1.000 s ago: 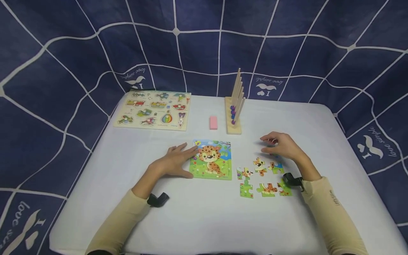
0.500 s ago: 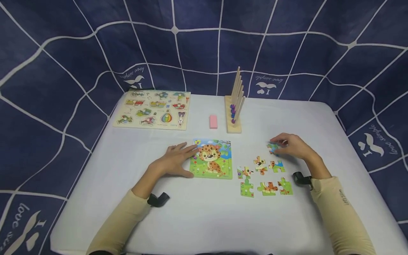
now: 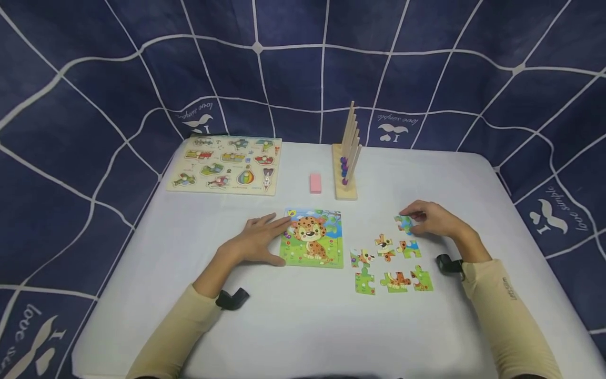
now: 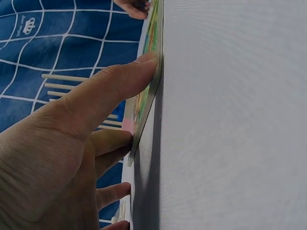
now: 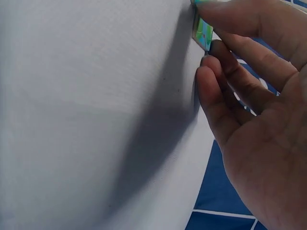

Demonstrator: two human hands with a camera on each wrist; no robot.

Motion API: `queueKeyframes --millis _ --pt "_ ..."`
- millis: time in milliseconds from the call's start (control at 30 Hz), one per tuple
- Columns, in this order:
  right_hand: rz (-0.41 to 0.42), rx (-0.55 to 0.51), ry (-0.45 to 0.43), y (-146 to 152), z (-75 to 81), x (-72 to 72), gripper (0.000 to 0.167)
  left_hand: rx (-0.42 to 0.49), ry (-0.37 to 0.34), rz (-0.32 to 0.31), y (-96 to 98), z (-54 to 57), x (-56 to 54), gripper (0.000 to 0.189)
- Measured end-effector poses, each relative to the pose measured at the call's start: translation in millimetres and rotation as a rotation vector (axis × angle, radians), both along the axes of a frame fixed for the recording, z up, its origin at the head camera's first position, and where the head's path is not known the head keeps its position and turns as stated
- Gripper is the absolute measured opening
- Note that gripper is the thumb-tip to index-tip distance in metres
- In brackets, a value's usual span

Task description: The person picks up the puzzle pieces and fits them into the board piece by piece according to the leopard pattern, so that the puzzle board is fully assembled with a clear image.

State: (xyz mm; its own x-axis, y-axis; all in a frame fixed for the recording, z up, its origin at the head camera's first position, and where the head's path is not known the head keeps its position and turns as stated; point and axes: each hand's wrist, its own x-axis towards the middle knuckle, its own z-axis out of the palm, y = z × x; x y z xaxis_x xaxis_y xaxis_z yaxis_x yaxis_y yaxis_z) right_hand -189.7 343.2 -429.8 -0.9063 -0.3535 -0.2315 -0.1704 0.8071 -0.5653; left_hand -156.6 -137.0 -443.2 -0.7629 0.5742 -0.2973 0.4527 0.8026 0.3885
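Note:
Fingers spread, my left hand [image 3: 253, 242] rests at the left edge of a square leopard puzzle board [image 3: 335, 252]. In the left wrist view its thumb [image 4: 129, 79] lies on the board's near edge. My right hand [image 3: 436, 218] pinches a blue-green jigsaw piece [image 3: 404, 223] between thumb and fingers, low over the table. The right wrist view has only a corner of that jigsaw piece [image 5: 203, 36] in sight beside the thumb. Several loose jigsaw pieces [image 3: 396, 282] lie spread between the board and my right forearm.
A pegged vehicle puzzle board [image 3: 222, 164] lies at the back left. Right of it are a pink block [image 3: 315, 183] and a wooden stand [image 3: 346, 192] with upright rods and blue and purple beads. A blue checked curtain [image 3: 303, 68] hangs behind the white table [image 3: 303, 326].
My right hand has moved right and slightly down from above the pieces, and its fingers have closed on the blue-green jigsaw piece. My left hand stays on the board.

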Motion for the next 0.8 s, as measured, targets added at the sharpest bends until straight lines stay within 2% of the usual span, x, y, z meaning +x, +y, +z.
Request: queueKeyframes --millis 233,433,633,800 --pt "-0.014 0.04 -0.026 0.8 0.0 -3.6 0.047 0.01 -0.008 -0.002 -0.5 0.5 -0.4 0.107" --pt "-0.05 0.028 -0.058 2.3 1.4 -6.2 0.046 0.006 -0.007 0.005 -0.7 1.6 -2.1 0.107" --pt "-0.04 0.041 -0.089 5.7 2.1 -5.0 0.048 0.007 -0.018 0.001 0.0 -0.7 -2.6 0.107" --pt "-0.044 0.064 -0.075 6.6 2.9 -4.8 0.047 -0.007 -0.027 0.01 0.1 -0.4 -2.3 0.107"
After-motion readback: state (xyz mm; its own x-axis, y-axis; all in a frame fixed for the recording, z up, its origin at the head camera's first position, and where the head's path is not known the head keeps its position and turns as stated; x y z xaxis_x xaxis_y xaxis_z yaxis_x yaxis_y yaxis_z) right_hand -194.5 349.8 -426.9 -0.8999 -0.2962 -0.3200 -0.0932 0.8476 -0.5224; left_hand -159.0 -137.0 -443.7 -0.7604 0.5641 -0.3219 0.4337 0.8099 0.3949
